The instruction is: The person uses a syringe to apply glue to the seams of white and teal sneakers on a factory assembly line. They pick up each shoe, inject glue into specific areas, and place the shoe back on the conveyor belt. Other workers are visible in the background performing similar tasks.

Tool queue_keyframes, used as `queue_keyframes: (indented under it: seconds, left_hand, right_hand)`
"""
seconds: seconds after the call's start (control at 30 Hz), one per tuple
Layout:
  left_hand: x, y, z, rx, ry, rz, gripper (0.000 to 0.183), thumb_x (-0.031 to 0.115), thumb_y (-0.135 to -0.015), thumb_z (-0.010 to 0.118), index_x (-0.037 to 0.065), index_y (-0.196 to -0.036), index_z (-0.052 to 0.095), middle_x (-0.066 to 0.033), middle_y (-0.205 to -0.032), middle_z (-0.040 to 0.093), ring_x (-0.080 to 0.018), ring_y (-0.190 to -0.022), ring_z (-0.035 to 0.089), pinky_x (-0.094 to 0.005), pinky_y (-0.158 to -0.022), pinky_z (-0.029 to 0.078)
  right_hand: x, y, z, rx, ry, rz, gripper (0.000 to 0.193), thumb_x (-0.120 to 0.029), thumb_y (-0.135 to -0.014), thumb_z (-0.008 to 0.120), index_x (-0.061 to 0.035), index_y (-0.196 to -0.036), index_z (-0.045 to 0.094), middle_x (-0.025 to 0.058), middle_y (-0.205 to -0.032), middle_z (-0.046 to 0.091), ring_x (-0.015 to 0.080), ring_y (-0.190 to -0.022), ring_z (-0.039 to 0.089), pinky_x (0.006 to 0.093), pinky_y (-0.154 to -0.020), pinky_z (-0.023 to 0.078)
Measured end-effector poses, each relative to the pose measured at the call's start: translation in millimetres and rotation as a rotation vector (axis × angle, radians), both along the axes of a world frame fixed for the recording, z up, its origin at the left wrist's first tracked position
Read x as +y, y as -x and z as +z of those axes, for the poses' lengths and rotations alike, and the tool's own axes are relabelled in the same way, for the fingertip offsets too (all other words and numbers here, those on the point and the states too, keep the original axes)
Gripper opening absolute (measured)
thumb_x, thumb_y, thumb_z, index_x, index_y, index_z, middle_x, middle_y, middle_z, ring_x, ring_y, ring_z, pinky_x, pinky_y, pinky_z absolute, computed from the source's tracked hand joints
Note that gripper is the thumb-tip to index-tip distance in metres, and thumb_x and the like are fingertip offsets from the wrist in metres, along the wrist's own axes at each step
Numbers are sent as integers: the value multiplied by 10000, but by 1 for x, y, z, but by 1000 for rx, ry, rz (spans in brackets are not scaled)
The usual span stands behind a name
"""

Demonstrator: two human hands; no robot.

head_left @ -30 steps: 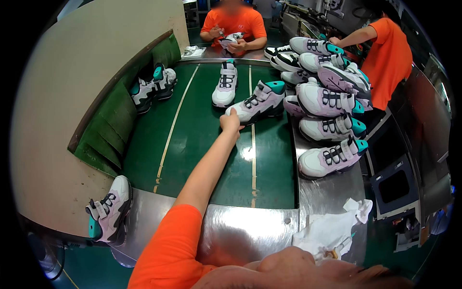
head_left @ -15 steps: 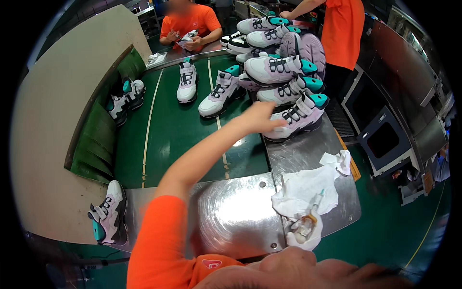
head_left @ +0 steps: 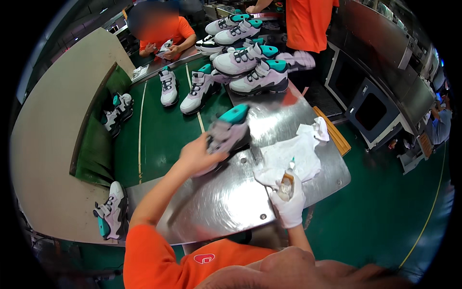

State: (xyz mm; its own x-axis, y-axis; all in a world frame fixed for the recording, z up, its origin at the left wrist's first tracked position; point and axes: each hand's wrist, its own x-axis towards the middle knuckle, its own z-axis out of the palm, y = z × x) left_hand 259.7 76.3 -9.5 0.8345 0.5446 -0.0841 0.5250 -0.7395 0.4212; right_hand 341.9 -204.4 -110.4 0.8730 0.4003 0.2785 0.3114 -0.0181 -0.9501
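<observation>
My bare left hand [head_left: 198,155] is closed around a white and lilac sneaker [head_left: 230,136] with a teal insert in its opening. The sneaker is tilted and blurred by motion, above the near edge of the green belt and the metal tabletop [head_left: 211,197]. In a white glove, my right hand [head_left: 290,211] grips a small clear squeeze bottle [head_left: 286,187] with amber contents and a thin teal-tipped nozzle pointing up. A crumpled white cloth [head_left: 293,153] lies on the metal just beyond that hand.
Similar sneakers are piled [head_left: 243,62] at the far right. Two stand on the green belt [head_left: 159,139], others lie by the green flap [head_left: 98,139], and one sneaker [head_left: 114,209] rests at the near left. Co-workers in orange shirts [head_left: 310,24] are across and beyond the pile.
My left hand has taken the nearest sneaker off the pile and brought it nearer and to the left. My gloved right hand with the bottle has come further into view.
</observation>
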Motion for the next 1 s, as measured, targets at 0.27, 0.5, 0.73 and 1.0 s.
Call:
queue_keyframes:
  seconds: [0.27, 0.5, 0.73, 1.0]
  left_hand:
    - [-106, 184, -25, -213, 73, 472, 982, 497, -866, 632, -167, -1428, 175, -362, -1317, 486, -465, -1193, 534, -433, -998, 449]
    - [-124, 172, 48, -280, -36, -266, 778, 406, -839, 701, 11, -1420, 365, -230, -1159, 620, -380, -1093, 610, -464, -897, 491]
    - [-33, 136, 49, -46, -333, -568, 841, 446, -624, 844, 49, -1283, 505, -163, -1314, 530, -326, -1273, 473, -562, -1127, 269]
    - [-77, 249, -16, -509, -592, -408, 461, 287, -740, 743, 78, -1113, 569, -127, -1182, 606, -351, -1119, 572, -501, -964, 462]
  right_hand:
    - [2, 6, -4, 34, -48, 103, 618, -112, -709, 794, 2, -1257, 531, 125, -1078, 644, 188, -958, 638, 321, -842, 515]
    - [-12, 21, 26, 128, 147, 261, 642, -67, -717, 773, -18, -1300, 510, 92, -1093, 614, 153, -945, 586, 286, -824, 496]
    - [-24, 11, 48, 186, 181, 361, 716, -36, -701, 779, 0, -1350, 478, 74, -1143, 597, 136, -987, 573, 273, -860, 480]
    - [-13, 17, 83, 211, 281, 473, 664, -47, -734, 758, -13, -1338, 484, 62, -1125, 588, 117, -926, 586, 248, -796, 491]
